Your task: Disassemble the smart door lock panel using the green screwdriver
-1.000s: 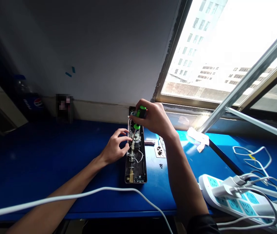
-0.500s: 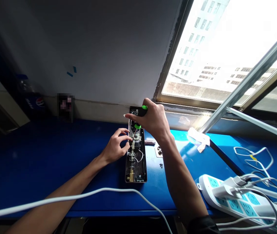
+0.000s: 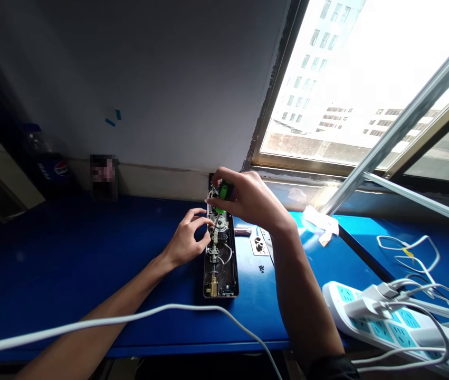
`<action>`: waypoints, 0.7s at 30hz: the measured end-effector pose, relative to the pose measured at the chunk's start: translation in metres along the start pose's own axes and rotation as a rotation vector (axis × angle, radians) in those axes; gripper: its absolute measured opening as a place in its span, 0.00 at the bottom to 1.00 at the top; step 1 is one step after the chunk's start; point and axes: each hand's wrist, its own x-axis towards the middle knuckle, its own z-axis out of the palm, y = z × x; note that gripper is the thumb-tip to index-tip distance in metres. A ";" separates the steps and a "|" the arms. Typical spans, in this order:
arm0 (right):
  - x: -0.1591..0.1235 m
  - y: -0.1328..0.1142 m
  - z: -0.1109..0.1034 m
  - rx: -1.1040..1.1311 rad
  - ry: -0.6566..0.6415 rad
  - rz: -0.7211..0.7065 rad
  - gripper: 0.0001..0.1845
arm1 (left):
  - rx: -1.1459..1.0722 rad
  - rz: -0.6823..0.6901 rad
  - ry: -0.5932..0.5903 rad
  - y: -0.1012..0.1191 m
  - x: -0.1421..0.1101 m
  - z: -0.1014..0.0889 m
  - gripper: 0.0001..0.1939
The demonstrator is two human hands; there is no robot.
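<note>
A long, narrow black housing (image 3: 229,274) lies open on the blue table, with metal mechanism parts, a looped white wire and a brass piece inside. My right hand (image 3: 244,198) is closed around a green-and-black screwdriver (image 3: 222,196), its shaft slanting down into the middle of the housing. At the housing's left edge is my left hand (image 3: 188,237), thumb and forefinger curled close together near the screwdriver's tip. Whatever lies between those fingertips is too small to make out.
Right of the housing are a small plate with dark parts (image 3: 259,245) and a cluster of tiny dark screws (image 3: 261,269). A white power strip (image 3: 378,322) with plugs sits at the right. A white cable (image 3: 169,307) crosses the front. A Pepsi bottle (image 3: 56,166) stands far left.
My right hand has turned on the screwdriver, its wrist swinging right and its fingers lower around the handle. My left hand stays at the housing's edge.
</note>
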 end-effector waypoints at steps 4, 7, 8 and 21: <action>0.006 -0.007 0.013 -0.177 0.145 0.102 0.20 | -0.031 -0.018 -0.024 0.000 0.000 0.001 0.11; 0.009 -0.011 0.021 -0.233 0.211 0.165 0.23 | -0.027 -0.011 -0.018 -0.001 -0.001 0.001 0.12; 0.009 -0.012 0.021 -0.204 0.193 0.161 0.21 | -0.024 -0.011 -0.018 -0.001 -0.001 0.001 0.12; 0.003 0.001 0.006 -0.110 0.059 0.033 0.09 | -0.021 0.027 -0.014 0.002 0.001 0.000 0.11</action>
